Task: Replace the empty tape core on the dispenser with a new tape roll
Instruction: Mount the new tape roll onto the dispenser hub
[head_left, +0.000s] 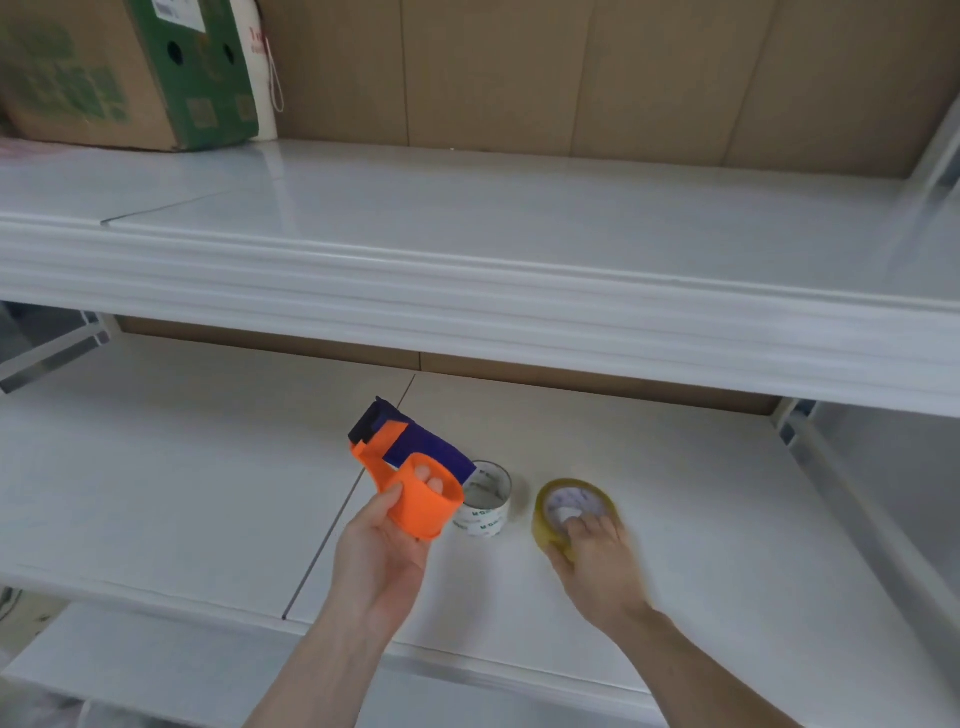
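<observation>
Head view: one orange dispenser (415, 488) held in the left hand (382, 556), one empty core (485, 499) and one tape roll (566, 512) on a white shelf (182, 493). Right hand (597, 564) fingers grip the roll's rim. One cardboard box (119, 73) sits above.

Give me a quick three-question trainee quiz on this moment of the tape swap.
1. True or false: the empty tape core is mounted on the orange tape dispenser.
2. Which hand grips the yellowish tape roll? A) left hand B) right hand C) neither
3. Fill in: the cardboard box with green printing sits on the ____ shelf.

Key:
1. False. The core stands on the lower shelf, beside the dispenser, which the left hand holds up.
2. B. The right hand is closed on the roll, fingers reaching into its centre.
3. Upper.
</observation>
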